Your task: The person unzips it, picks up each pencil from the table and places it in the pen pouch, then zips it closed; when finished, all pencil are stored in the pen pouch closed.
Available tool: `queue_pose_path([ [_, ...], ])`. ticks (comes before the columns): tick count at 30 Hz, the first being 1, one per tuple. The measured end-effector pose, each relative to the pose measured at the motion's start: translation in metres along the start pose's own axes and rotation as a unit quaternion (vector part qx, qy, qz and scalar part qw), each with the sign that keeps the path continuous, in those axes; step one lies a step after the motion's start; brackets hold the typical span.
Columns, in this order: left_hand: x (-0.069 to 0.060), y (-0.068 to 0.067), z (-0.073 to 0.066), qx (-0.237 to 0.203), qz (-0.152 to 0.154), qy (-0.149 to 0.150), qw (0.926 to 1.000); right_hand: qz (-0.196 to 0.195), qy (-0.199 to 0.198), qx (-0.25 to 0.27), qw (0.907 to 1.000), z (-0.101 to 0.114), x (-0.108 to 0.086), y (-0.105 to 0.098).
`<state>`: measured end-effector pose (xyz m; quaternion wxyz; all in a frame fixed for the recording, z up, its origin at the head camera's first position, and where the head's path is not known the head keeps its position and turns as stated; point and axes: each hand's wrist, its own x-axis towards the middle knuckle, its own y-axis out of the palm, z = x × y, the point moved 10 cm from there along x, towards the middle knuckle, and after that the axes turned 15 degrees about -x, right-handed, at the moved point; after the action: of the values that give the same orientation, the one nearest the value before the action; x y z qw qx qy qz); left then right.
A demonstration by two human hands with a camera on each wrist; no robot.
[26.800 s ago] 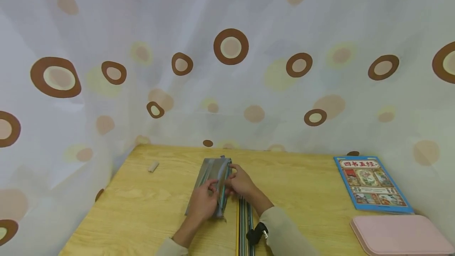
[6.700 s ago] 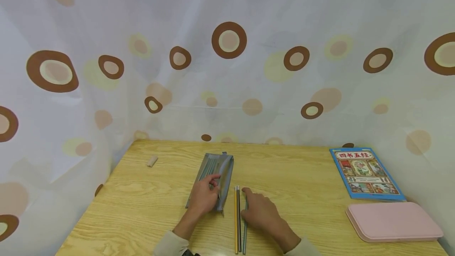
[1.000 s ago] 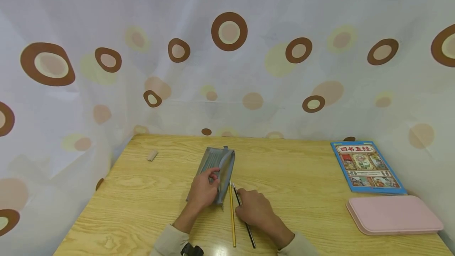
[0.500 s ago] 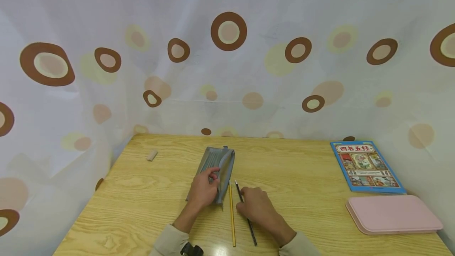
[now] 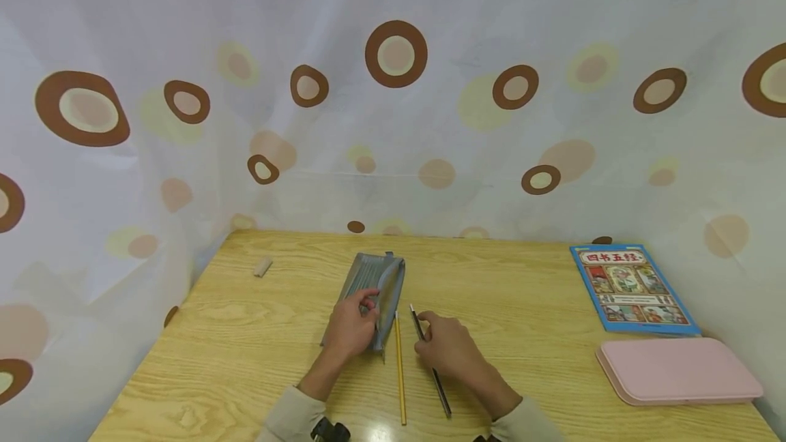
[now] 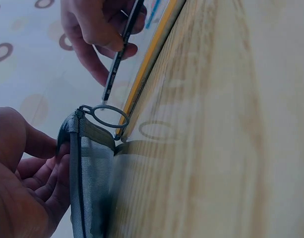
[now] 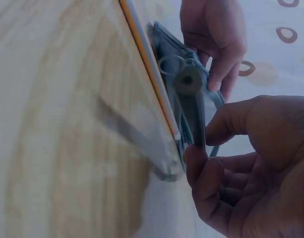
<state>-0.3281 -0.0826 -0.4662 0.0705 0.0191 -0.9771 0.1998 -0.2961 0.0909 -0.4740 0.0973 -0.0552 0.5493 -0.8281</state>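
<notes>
A grey mesh pencil case [image 5: 391,299] lies unzipped on the table, with several pencils faintly visible through its mesh. My left hand [image 5: 351,326] pinches the near part of its opening edge between thumb and fingers, as the left wrist view shows. To the right, my right hand [image 5: 451,346] pinches a black pencil [image 5: 441,393] near its middle. That pencil is raised off the tabletop in the left wrist view, and its reflection shows below it in the right wrist view. Between the case and the black pencil, a yellow pencil [image 5: 400,377] lies on the table, its far end close to the case.
A small eraser-like block [image 5: 263,267] lies at the far left. At the right are a blue-bordered book [image 5: 632,288] and a pink case [image 5: 678,370]. A patterned curtain [image 5: 442,121] stands behind and beside the wooden table [image 5: 503,278].
Earlier, several pencils lay right of the pencil case; now only the yellow one lies there. Within the last second my right hand has shifted the black pencil rightward, away from it. My left hand stays put.
</notes>
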Motion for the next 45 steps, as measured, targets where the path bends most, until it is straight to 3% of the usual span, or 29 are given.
queue_pose_path([
  [9,-0.001,-0.002,0.001,-0.004,0.003,0.004,1.0,0.002,0.005,0.02,0.9998,-0.001,0.003,-0.019],
  [18,-0.001,0.0,-0.001,-0.003,0.005,0.015,0.9999,0.005,0.016,0.089,0.9959,-0.009,0.031,-0.018],
  [26,0.001,-0.001,-0.001,-0.006,0.003,0.01,0.9999,0.033,0.04,0.189,0.9806,-0.015,0.059,0.003],
  [41,0.0,-0.002,-0.004,-0.005,0.007,0.016,0.9998,0.068,0.06,0.3,0.9495,-0.003,0.094,0.027],
  [45,0.0,-0.002,-0.004,0.001,0.006,0.02,0.9998,0.056,0.07,0.296,0.951,0.0,0.101,0.028],
])
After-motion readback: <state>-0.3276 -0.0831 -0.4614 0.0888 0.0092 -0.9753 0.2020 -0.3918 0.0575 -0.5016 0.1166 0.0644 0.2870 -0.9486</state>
